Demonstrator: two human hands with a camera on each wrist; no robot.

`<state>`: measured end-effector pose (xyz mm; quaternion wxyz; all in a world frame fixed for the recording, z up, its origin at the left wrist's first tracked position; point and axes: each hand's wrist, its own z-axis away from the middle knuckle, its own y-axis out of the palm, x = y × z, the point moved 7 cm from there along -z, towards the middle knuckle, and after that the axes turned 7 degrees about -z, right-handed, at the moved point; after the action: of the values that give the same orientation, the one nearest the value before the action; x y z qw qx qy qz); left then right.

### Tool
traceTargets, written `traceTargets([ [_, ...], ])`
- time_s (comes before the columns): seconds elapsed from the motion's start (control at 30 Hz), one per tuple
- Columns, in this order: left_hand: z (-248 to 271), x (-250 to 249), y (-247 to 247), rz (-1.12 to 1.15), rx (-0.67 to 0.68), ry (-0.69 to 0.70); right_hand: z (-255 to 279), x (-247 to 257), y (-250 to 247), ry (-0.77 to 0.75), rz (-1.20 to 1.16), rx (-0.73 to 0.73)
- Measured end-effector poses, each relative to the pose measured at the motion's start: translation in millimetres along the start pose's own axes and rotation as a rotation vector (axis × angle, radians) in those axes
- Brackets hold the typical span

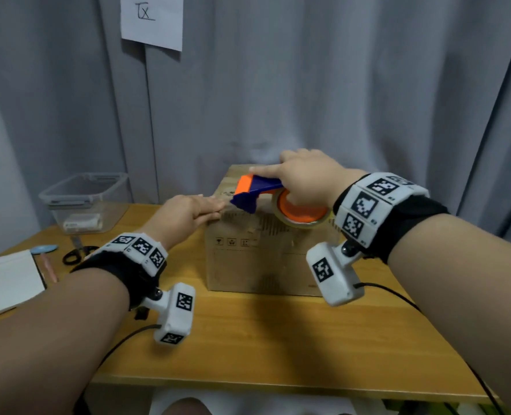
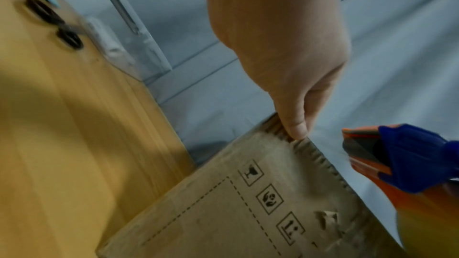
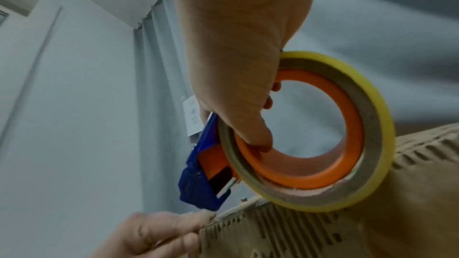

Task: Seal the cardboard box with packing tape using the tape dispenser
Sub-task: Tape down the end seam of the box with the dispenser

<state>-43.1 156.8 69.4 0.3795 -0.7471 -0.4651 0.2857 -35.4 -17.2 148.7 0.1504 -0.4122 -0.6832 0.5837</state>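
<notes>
Cardboard box [image 1: 263, 256] on table [image 1: 278, 339], centre. Tape dispenser [image 1: 278, 199] on box top. Plastic container [image 1: 83, 202] at 10 o'clock; scissors [image 1: 76, 253] before it; notebook [image 1: 5, 283] at 9 o'clock.

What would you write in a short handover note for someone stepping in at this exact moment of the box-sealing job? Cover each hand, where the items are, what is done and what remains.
Right hand: grips the tape dispenser through the roll's core, held over the top of the cardboard box.
Left hand: fingers straight, pressing on the box's top left edge, just by the dispenser's blue nose.
The box stands on the wooden table.
Done: dispenser brought to the box top. Whether any tape is stuck down cannot be told.
Left: run tape along the top, cut it, press it flat.
</notes>
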Motion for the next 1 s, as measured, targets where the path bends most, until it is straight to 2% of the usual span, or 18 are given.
traceTargets([
  [0.17, 3.7, 8.9, -5.6, -0.144, 0.09, -0.082, -15.4, 30.0, -11.7, -0.108, 0.118, -0.094],
  [0.23, 0.6, -0.4, -0.9, -0.162, 0.117, -0.13, -18.6, 27.3, -13.8, -0.114, 0.178, -0.093],
  [0.33, -0.1, -5.4, 4.5, -0.132, 0.089, -0.207, -18.2, 18.6, -6.9, -0.109, 0.138, -0.057],
  [0.6, 5.0, -0.8, 4.4, -0.236, 0.109, -0.257, -2.8, -5.0, -3.4, -0.097, 0.083, -0.049],
  [0.73, 2.9, -4.3, 4.4, -0.272, 0.142, -0.251, 18.7, -32.8, 1.9, 0.008, 0.076, -0.007],
  [0.9, -4.9, -20.1, 8.2, -0.438, 0.218, -0.149, 15.0, -22.2, 3.3, -0.029, 0.11, -0.012],
  [1.0, -9.7, -27.0, 14.4, -0.518, 0.284, -0.154, 16.8, -23.8, 2.5, -0.018, 0.092, 0.001],
])
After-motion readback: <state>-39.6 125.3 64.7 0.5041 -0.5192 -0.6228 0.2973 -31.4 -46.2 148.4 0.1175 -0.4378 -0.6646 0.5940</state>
